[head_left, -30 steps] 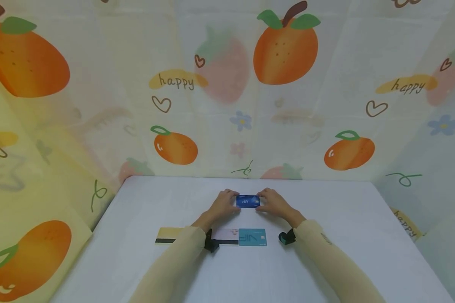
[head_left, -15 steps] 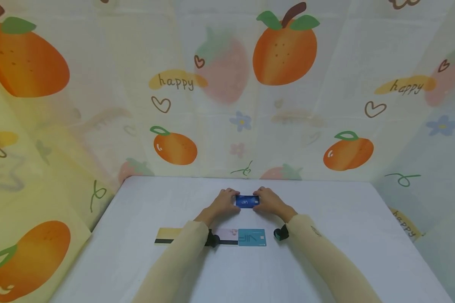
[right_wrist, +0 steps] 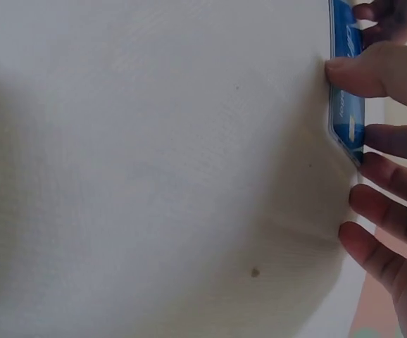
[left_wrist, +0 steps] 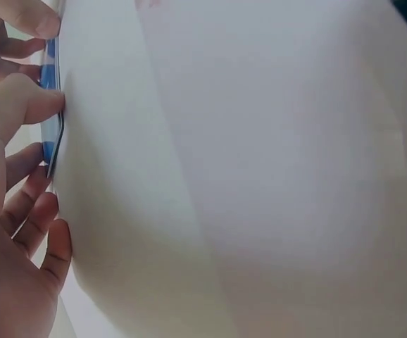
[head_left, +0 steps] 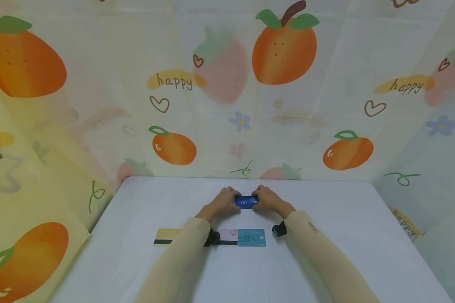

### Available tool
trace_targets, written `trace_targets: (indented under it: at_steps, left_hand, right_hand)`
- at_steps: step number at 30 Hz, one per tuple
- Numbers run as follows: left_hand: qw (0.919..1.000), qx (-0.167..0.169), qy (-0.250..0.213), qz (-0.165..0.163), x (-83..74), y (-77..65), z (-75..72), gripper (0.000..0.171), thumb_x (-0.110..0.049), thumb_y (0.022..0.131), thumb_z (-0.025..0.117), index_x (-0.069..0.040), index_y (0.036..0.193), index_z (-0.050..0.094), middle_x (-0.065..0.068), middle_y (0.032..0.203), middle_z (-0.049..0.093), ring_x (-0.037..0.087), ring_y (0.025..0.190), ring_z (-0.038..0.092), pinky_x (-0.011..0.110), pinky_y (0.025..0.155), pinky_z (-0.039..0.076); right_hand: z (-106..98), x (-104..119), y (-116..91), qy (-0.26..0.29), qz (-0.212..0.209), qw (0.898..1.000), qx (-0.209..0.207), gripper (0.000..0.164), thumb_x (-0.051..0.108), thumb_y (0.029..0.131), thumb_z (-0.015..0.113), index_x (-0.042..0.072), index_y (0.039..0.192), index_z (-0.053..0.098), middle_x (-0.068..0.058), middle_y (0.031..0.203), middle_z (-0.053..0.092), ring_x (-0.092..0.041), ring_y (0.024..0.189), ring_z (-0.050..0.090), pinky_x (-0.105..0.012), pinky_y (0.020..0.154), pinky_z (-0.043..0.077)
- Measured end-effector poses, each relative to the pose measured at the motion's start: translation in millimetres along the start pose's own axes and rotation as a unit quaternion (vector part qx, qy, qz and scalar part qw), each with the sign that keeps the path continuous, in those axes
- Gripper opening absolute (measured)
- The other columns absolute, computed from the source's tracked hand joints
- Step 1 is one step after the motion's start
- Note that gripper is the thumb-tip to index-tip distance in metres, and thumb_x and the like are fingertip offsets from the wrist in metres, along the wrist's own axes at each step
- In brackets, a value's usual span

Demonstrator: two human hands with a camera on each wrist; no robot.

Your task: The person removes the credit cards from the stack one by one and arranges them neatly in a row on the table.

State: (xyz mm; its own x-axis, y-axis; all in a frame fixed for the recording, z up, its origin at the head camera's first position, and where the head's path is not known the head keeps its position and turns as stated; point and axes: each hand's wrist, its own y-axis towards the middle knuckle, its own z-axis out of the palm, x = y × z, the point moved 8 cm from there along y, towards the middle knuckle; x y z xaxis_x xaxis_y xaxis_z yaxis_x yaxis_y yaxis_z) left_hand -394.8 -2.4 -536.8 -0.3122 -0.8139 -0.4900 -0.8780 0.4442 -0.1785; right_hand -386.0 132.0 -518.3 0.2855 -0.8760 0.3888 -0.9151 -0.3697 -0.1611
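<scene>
A dark blue card (head_left: 244, 202) marked "VIP" lies flat towards the back of the white table, between both hands. My left hand (head_left: 224, 201) pinches its left part, thumb on the near long edge and fingers on the far one. From the other side my right hand (head_left: 269, 199) grips the right part the same way. Seen from the right wrist, the blue card (right_wrist: 346, 42) has several thin lines along its edge; whether it is one card or a stack I cannot tell. Fingers cover both its ends in the head view.
Nearer to me lies a row of cards: a yellow card (head_left: 167, 235) with a black stripe, a pale pink card (head_left: 227, 235) and a teal card (head_left: 251, 237). My left sleeve (head_left: 178, 256) hides part of the row. A fruit-print cloth (head_left: 212, 139) hangs behind the table (head_left: 326, 202).
My right hand has shifted left along the blue card, so less of it shows between the hands. The left hand moved only slightly; the row of cards stayed put.
</scene>
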Motion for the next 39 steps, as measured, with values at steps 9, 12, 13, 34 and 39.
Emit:
trace_targets:
  at_steps: [9,12,13,34,39]
  left_hand:
    - [0.9996,0.016,0.022,0.007,-2.5,0.4,-2.0,0.056,-0.032,0.083,0.075,-0.014,0.132,0.058,0.007,0.130,0.054,0.021,0.118,0.046,0.040,0.108,0.040]
    - [0.9998,0.013,0.017,0.005,-1.8,-1.0,-2.1,0.056,-0.033,0.083,0.074,-0.014,0.133,0.058,0.008,0.131,0.054,0.022,0.118,0.047,0.041,0.108,0.040]
    - [0.9998,0.012,0.014,0.006,-1.7,-1.6,-2.0,0.056,-0.033,0.083,0.074,-0.013,0.133,0.058,0.008,0.131,0.054,0.022,0.118,0.047,0.041,0.108,0.040]
    - [0.9996,-0.002,-0.012,0.026,-15.0,-14.0,-3.8,0.063,-0.030,0.080,0.078,-0.010,0.135,0.057,0.011,0.129,0.053,0.024,0.118,0.047,0.042,0.107,0.041]
    - [0.9996,-0.005,-0.020,0.018,-16.5,-21.3,-4.2,0.061,-0.032,0.079,0.078,-0.011,0.132,0.059,0.011,0.128,0.054,0.024,0.117,0.048,0.042,0.106,0.041]
  right_hand:
    - [2,-5,1,0.012,0.002,1.000,0.000,0.053,0.027,0.078,0.079,0.003,0.123,0.064,-0.014,0.116,0.056,-0.025,0.104,0.053,-0.042,0.097,0.046]
    - [1,-5,0,0.016,0.001,1.000,-0.006,0.054,0.027,0.077,0.079,0.002,0.122,0.064,-0.015,0.117,0.057,-0.025,0.104,0.054,-0.042,0.097,0.046]
    - [1,-5,0,0.016,0.000,1.000,-0.008,0.054,0.027,0.077,0.079,0.002,0.122,0.064,-0.015,0.117,0.057,-0.026,0.104,0.054,-0.042,0.097,0.046]
    - [-4,-7,-16,0.006,-0.022,1.000,-0.021,0.056,0.032,0.078,0.078,0.003,0.123,0.064,-0.012,0.117,0.059,-0.024,0.107,0.054,-0.043,0.098,0.047]
    - [-7,-1,-27,0.010,-0.037,0.999,-0.026,0.055,0.031,0.079,0.078,0.003,0.124,0.063,-0.012,0.117,0.058,-0.024,0.107,0.054,-0.043,0.098,0.047]
